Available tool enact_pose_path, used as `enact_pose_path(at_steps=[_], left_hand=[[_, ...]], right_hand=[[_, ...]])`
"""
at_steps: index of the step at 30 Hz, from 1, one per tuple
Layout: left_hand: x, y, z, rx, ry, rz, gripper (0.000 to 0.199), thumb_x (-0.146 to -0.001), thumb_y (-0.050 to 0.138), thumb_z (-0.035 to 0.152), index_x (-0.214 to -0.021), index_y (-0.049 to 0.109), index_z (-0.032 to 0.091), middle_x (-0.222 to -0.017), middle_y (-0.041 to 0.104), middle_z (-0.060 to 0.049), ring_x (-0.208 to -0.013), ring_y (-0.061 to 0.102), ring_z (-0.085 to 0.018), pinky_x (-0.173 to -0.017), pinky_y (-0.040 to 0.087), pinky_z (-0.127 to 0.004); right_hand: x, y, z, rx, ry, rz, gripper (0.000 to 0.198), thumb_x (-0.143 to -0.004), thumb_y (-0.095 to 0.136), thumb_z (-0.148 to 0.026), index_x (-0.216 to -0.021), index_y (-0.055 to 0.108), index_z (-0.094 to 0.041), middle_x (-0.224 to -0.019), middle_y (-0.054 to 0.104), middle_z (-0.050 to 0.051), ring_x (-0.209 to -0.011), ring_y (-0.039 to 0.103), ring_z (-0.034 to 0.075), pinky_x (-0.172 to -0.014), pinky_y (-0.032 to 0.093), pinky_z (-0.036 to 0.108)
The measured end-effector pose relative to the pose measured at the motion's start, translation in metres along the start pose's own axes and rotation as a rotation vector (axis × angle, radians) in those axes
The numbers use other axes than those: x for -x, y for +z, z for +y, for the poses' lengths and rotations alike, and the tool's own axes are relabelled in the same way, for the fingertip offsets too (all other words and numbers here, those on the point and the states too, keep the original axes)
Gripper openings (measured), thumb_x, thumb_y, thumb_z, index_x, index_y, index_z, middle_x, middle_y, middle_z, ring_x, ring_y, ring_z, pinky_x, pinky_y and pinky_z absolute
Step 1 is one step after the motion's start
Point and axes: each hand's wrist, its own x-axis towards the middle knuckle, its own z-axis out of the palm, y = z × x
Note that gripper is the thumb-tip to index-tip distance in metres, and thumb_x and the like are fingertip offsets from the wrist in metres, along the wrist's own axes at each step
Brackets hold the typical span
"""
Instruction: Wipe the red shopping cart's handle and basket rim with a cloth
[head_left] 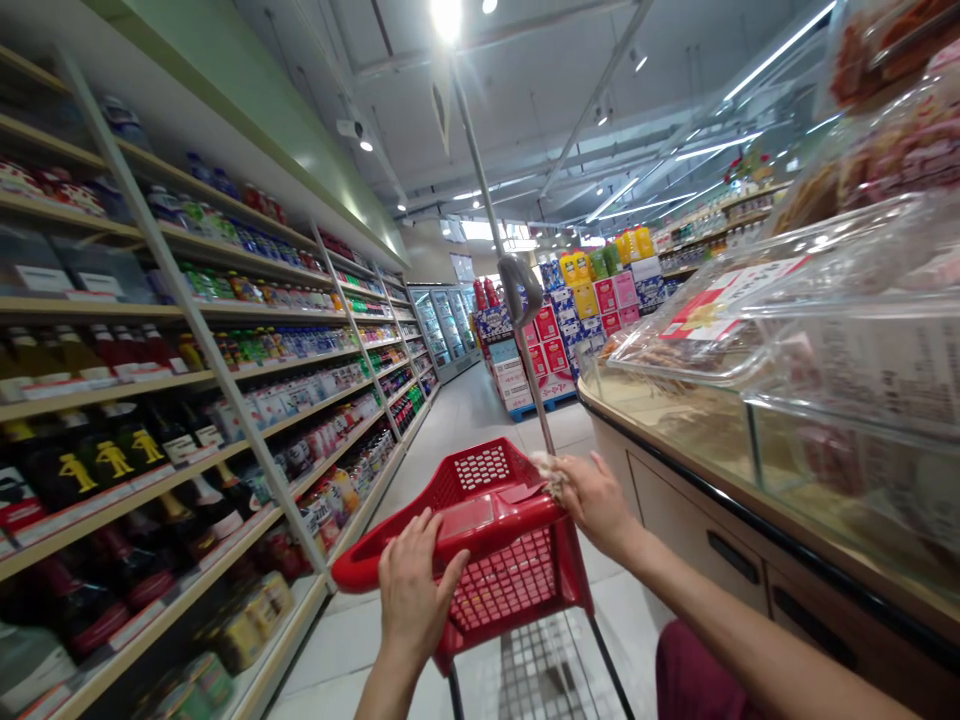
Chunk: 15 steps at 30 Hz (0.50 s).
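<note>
Supermarket aisle under strip lights, pale tiled floor [465,400] running ahead. To the left, long shelves [187,340] packed with bottles, jars and cartons (dark bottles with yellow figure labels on the lower rows). To the right, a wooden counter [675,440] with a black edge, topped with clear plastic lids [787,290] over food that cannot be made out. Farther down, a stack of red, blue, pink and yellow boxes [570,320] on a pallet, beside glass-door fridges [446,325].

Close in, at bottom centre: a red shopping cart [487,540], its perforated plastic basket tilted in the view. Left hand [416,590] laid over the near red rim, fingers curled around the edge, thumb out to the right. Right hand [596,500] at the far right corner of the basket, fingers closed narrowly on something pale and crumpled (too blurred to name), at the base of a thin grey pole [495,220] rising upward, with a curved grey handle [521,285] partway along. Dark red clothing [690,680] at the lower right, beneath the right forearm.
</note>
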Motion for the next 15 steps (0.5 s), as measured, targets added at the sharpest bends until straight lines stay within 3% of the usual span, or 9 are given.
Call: enact_pose_path(at_steps=[6,12,15], left_hand=[[-0.009,0.011,0.009,0.029,0.031,0.051,0.043,-0.076,0.046,0.044,-0.11,0.051,0.019,-0.117,0.055,-0.01,-0.107,0.049,-0.025,-0.088,0.036,-0.043],[-0.015,0.019,0.012,0.047,0.024,0.012,0.04,-0.076,0.047,0.037,-0.111,0.051,0.018,-0.119,0.054,-0.01,-0.11,0.048,-0.025,-0.088,0.035,-0.042],[-0.017,0.023,0.018,0.038,0.018,0.021,0.04,-0.075,0.048,0.037,-0.11,0.052,0.017,-0.118,0.054,-0.01,-0.109,0.048,-0.025,-0.088,0.034,-0.043]], right_hand=[[0.007,0.021,-0.028,0.007,-0.242,0.008,0.033,-0.077,0.042,-0.013,-0.107,0.054,-0.021,-0.121,0.051,0.009,-0.114,0.043,0.019,-0.098,0.025,0.042],[-0.004,0.007,0.019,0.093,0.013,0.084,0.03,-0.078,0.04,-0.014,-0.103,0.056,-0.022,-0.109,0.059,0.008,-0.103,0.051,0.02,-0.097,0.022,0.049],[-0.002,0.013,0.002,0.057,-0.081,0.094,0.028,-0.08,0.04,-0.015,-0.101,0.057,-0.022,-0.11,0.058,0.008,-0.104,0.05,0.019,-0.096,0.026,0.044]])
